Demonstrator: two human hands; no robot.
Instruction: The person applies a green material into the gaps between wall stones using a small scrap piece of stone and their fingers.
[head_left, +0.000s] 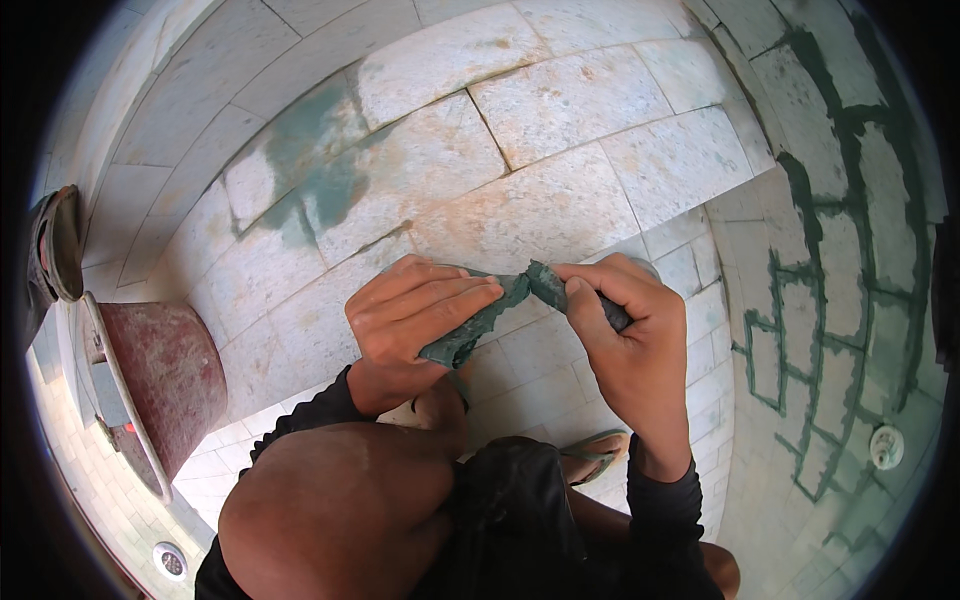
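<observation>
My left hand (410,310) is closed over a flat piece smeared with dark green paste (462,338), its fingers lying across the top. The paste is thick along the piece's lower edge, and the piece's exact kind is hidden. In my right hand (640,330) is a small hand tool with a dark handle (612,314), gripped between thumb and fingers. Green paste coats the tool's working end (545,284), which meets the edge of the flat piece between my hands. Both are held above pale stone tiles (560,200).
A reddish bucket (165,365) stands at the left, near another person's shoe (62,240). Dark green joint lines (820,290) cross the tiled surface at the right, where a round fitting (886,447) sits. Green stains (325,190) mark the tiles ahead.
</observation>
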